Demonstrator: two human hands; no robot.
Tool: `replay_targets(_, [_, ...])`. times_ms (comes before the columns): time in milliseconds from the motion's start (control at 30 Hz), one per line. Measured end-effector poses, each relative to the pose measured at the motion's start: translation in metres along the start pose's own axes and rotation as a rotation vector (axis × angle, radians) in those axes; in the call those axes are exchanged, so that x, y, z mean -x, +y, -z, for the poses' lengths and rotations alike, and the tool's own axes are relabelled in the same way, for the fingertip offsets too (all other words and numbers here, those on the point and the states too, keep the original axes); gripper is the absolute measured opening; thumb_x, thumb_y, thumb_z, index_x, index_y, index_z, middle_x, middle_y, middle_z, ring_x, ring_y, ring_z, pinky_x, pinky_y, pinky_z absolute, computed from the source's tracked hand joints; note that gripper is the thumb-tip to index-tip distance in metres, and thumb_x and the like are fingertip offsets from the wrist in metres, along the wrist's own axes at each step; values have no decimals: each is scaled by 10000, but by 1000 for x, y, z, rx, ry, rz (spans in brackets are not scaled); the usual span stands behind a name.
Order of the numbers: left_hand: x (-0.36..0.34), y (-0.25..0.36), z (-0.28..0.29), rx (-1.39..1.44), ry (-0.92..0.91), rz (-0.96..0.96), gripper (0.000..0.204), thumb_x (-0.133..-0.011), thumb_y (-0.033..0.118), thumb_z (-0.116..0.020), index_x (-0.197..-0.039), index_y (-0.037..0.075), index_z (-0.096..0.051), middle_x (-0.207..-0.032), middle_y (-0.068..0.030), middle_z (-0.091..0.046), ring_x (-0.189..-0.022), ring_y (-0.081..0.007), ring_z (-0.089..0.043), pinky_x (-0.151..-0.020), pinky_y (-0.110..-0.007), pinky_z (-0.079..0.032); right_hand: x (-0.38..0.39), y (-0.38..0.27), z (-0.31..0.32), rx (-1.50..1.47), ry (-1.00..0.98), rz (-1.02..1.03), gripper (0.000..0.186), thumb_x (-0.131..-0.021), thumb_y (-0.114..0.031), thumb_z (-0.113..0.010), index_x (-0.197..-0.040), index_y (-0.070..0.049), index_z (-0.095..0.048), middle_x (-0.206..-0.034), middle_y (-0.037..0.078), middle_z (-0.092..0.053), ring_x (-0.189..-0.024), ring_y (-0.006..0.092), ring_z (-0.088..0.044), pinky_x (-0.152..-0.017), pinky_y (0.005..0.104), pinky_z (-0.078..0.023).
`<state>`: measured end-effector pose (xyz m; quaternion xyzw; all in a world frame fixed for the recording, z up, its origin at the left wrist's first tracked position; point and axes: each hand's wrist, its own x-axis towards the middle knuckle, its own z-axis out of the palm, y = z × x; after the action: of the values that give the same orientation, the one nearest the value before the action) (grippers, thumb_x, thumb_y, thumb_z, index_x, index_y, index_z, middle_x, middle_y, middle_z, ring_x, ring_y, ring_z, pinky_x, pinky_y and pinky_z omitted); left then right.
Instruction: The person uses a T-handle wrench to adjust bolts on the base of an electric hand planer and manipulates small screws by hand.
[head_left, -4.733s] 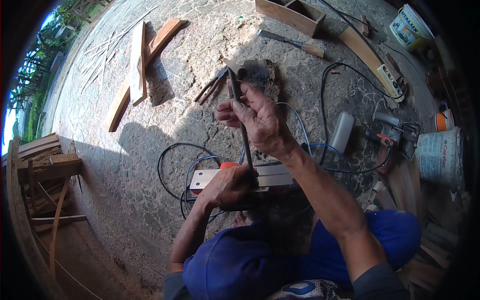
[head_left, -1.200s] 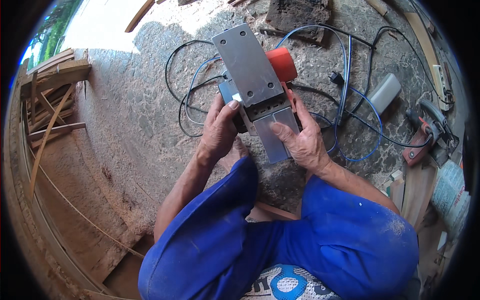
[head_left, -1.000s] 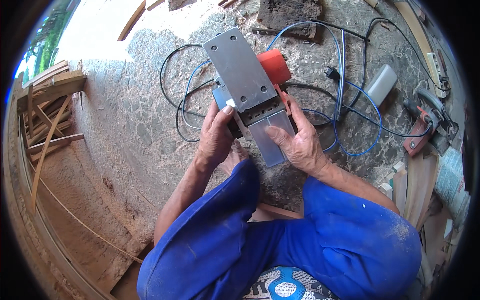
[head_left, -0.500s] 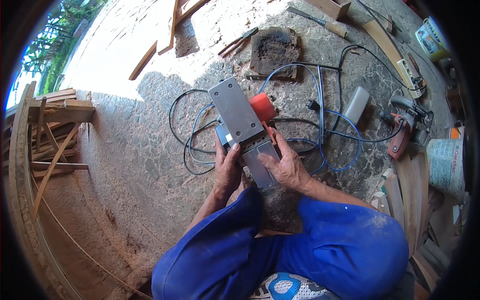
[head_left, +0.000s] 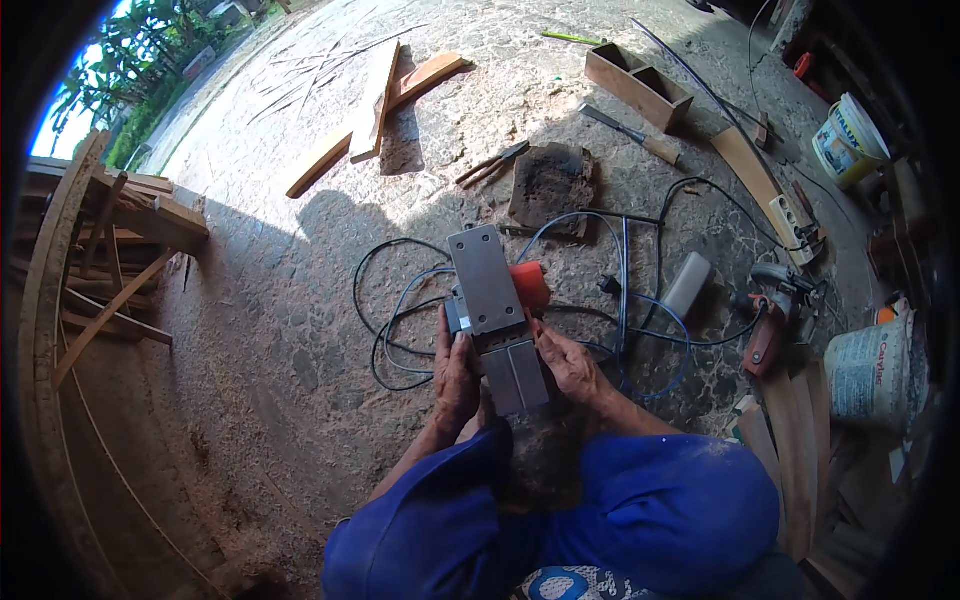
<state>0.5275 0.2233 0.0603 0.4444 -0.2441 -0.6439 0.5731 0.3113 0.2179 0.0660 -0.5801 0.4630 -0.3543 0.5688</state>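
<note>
A: In the head view, where did we find the power planer (head_left: 487,280)?

B: We found it in front of the person's knees, above the floor (head_left: 290,420), with the metal sole turned up. It leaned a little, its far end to the left. Whether it also touched the floor, we could not tell.

A: And how did we see the left hand (head_left: 456,385)?

B: It held the left side of the planer, with the thumb upward along the edge. Its other fingers were mostly hidden from us.

A: Did the right hand (head_left: 570,370) do the same?

B: Yes, we saw its fingers (head_left: 547,345) pressed to the right side, just below the orange-red part of the tool. So both hands were closed around the planer, one on each side.

A: What did we notice around it?

B: Dark cables (head_left: 355,290) lay in loops on both sides. Beyond the planer we saw a dark, rough block (head_left: 553,185), with pliers (head_left: 492,165) just beside it, and farther a chisel (head_left: 630,135) near a wooden box (head_left: 640,85).

A: And on the right?

B: There we saw a pale, long block (head_left: 687,285), then a red-handled tool (head_left: 765,335) on the floor, and near it a whitish bucket (head_left: 872,370).
</note>
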Motion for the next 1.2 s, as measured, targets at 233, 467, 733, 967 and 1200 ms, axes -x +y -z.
replay_targets(233, [1, 22, -2, 195, -57, -20, 630, -1063, 147, -386, -1645, 164, -148, -1522, -194, -442, -1324, -320, -548, -1093, -455, -497, -52, 32, 58, 323, 192, -39, 309, -1012, -287, -581, -1104, -28, -723, -887, 173, -719, -841, 279, -706, -783, 377, -546])
replay_targets(467, [-8, 17, 20, 109, 82, -73, 649, -1049, 191, -418, -1642, 133, -159, -1526, -175, -444, -1333, -298, -531, -1101, -423, -465, -105, 56, 73, 658, 109, 37, 224, -943, -151, -587, -1096, -71, -729, -1078, 192, -713, -1035, 366, -685, -901, 452, -551])
replay_targets(733, [-8, 19, 26, -45, 88, -58, 668, -1039, 216, -411, -1644, 129, -142, -1533, -180, -428, -1346, -300, -517, -1108, -425, -451, -118, 82, 54, 745, 6, 135, 211, -912, -117, -619, -1099, -98, -714, -1082, 162, -682, -1045, 381, -664, -896, 460, -548])
replay_targets(967, [-16, 11, 34, 40, 36, -4, 650, -1044, 251, -361, -1641, 158, -120, -1518, -220, -425, -1352, -342, -527, -1101, -497, -481, -121, 85, 64, 748, 70, 169, 192, -904, -95, -615, -1080, -17, -612, -1048, 192, -644, -991, 407, -649, -852, 481, -532])
replay_targets(1200, [-19, 7, 41, 76, 21, -54, 645, -1052, 253, -348, -1642, 184, -96, -1533, -241, -409, -1315, -397, -557, -1057, -531, -521, -114, 84, 74, 172, 304, -214, 172, -973, -61, -586, -1129, 3, -616, -950, 99, -692, -832, 177, -711, -704, 334, -562])
